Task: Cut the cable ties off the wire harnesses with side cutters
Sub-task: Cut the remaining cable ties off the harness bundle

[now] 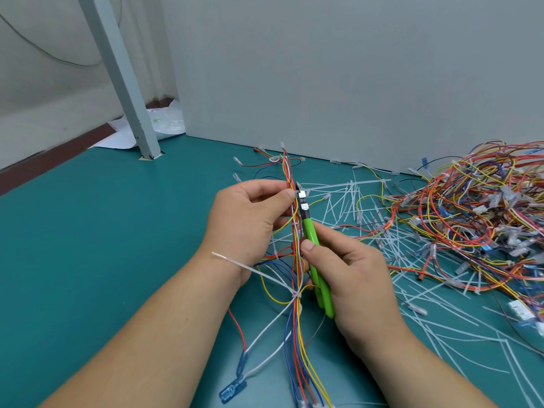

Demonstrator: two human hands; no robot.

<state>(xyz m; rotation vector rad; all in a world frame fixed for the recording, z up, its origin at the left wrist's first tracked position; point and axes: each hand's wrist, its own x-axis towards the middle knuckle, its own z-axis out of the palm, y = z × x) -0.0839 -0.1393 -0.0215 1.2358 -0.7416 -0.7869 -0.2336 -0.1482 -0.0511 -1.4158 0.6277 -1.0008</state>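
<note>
Left hand point(250, 213) pinches the harness point(295, 319); right hand point(350, 269) grips the green cutters point(312, 240), blades against the harness. Teal surface point(117, 231) stretches left of the harness to its edge; a wire pile point(485, 207) crowds the right.

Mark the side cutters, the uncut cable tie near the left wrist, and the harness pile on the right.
side cutters point(309, 229): head view, on the upper green handle.
cable tie point(296, 295): head view, on its locking head.
harness pile point(477, 207): head view, on the tangle's middle.
</note>
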